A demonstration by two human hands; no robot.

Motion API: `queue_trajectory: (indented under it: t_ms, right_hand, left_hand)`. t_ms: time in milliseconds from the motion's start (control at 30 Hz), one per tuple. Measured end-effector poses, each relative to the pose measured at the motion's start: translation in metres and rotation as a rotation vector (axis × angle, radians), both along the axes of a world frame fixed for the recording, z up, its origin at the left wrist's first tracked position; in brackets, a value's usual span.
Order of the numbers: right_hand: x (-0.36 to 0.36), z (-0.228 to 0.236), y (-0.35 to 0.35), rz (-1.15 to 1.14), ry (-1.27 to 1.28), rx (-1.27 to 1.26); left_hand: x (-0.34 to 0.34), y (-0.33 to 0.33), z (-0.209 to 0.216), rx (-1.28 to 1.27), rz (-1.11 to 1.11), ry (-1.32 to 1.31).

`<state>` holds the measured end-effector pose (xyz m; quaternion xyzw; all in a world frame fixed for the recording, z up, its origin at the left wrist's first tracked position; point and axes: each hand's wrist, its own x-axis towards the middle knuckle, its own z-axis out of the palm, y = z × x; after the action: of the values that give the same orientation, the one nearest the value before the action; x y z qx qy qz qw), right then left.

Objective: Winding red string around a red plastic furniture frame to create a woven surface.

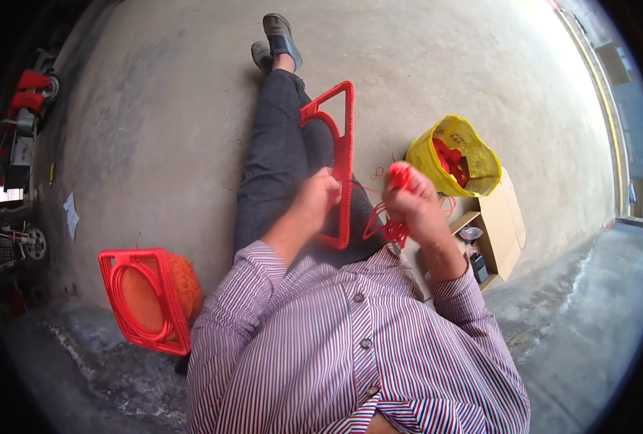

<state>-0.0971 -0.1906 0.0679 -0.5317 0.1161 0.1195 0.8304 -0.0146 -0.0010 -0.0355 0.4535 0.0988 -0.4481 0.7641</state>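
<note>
Over my lap stands a red rectangular frame (344, 155) with a curved inner piece, its edges looking wrapped in cord. My left hand (320, 197) is closed around its near side, thumb and fingers pressed together on the rim. To the right, my right hand (415, 206) is a fist gripping a bundle of red cord (401, 176), which sticks out above the fingers. Loose loops of this cord hang below the fist, by my thigh. A thin strand runs from the frame toward the right hand. The palm side of the right hand is hidden.
A yellow bag (473, 184) holding red material stands right of my hands. Beside it lies an open cardboard box (498, 224) with small dark items inside. At my left, similar red frames (119, 289) lean against a round orange object (184, 286). Wheeled equipment (28, 242) stands far left.
</note>
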Motion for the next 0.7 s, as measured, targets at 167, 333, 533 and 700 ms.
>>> queue_trajectory:
  t_ms: [167, 333, 533, 700]
  right_hand:
    - [0.010, 0.047, 0.007, -0.016, -0.149, 0.319]
    - [0.020, 0.026, -0.007, 0.322, -0.458, -0.173]
    - [0.029, -0.049, 0.019, 0.421, -0.429, -1.003]
    - [0.026, -0.066, 0.043, 0.206, -0.164, -0.708]
  left_hand:
    - [-0.014, -0.011, 0.049, 0.704, 0.302, -1.384]
    - [0.002, 0.001, 0.046, 0.567, 0.248, -1.183]
    - [-0.010, 0.025, 0.043, 0.471, -0.011, -0.161]
    - [-0.018, 0.020, 0.013, 0.594, -0.036, -0.534]
